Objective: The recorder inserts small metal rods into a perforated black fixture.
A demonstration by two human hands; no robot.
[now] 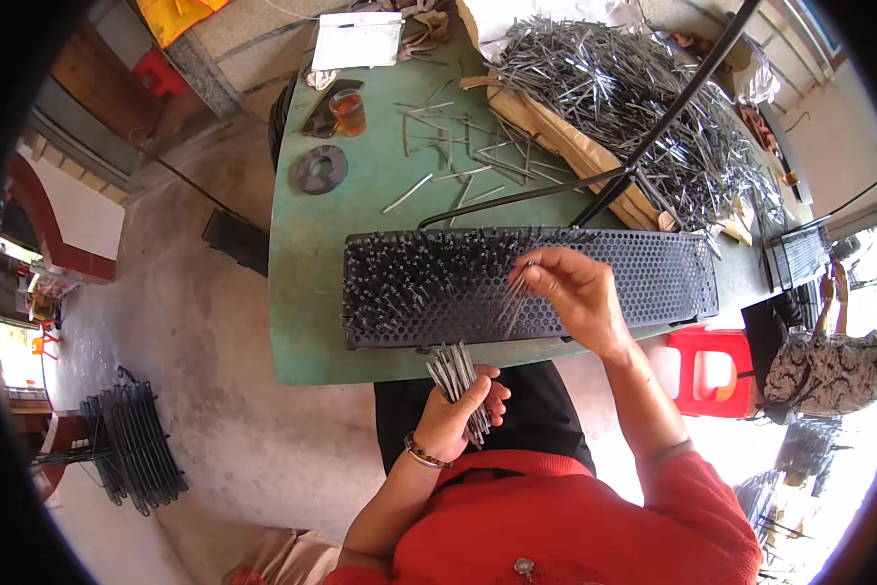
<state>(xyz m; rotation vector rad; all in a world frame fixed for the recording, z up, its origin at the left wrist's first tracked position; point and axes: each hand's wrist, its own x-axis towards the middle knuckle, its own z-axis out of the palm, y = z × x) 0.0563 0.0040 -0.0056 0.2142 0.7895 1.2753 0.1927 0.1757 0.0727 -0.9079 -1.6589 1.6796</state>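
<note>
My left hand [461,414] is closed around a bundle of thin metal rods [453,375], just off the table's front edge. Over the middle of a long black perforated rack [643,283], my right hand [577,297] pinches a few thin rods [512,310] that slant down toward its holes. Rods stand upright in the rack's left part [399,283], packed closely. On the right part the round holes show bare. Which holes the pinched rods touch, if any, I cannot tell.
A large heap of metal rods [634,107] lies on brown paper [556,136] at the back right. Loose rods [458,146], a glass of amber drink [349,114] and a dark ring [319,170] lie on the green table [307,292]. A black metal bar [673,107] crosses above. A red stool [712,370] stands right.
</note>
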